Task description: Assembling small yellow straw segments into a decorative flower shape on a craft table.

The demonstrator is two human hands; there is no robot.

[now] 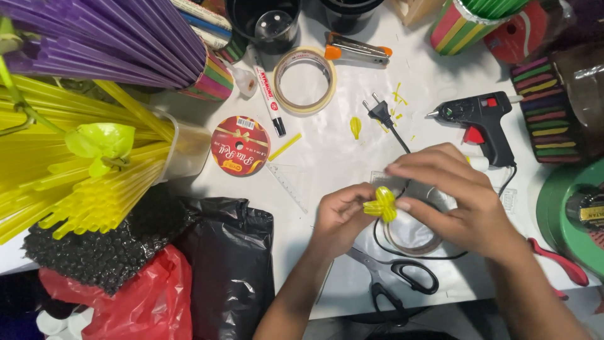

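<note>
Yellow straws (75, 182) fan out of a clear plastic cup (189, 148) at far left; purple straws (94, 38) sit in a striped cup (212, 79) behind it. Black bag (229, 252) and red bag (145, 302) lie near-left, contents hidden. Red ribbon spool (240, 145), marker (269, 94) and masking tape roll (304, 79) lie mid-table, a black cup (264, 22) beyond them. Striped cup (459, 25) with green straws (497, 6) is at far right, black glue gun (481, 123) just nearer.

Left hand (340, 217) pinches a small yellow straw piece (381, 204), folded into loops, from its left side. Right hand (453, 195) closes thumb and fingers on the same piece from the right and above. Piece sits between both sets of fingertips, held above the white table (327, 164), over a clear tape roll (412, 236). Scissors (393, 280) lie just near of the hands.
</note>
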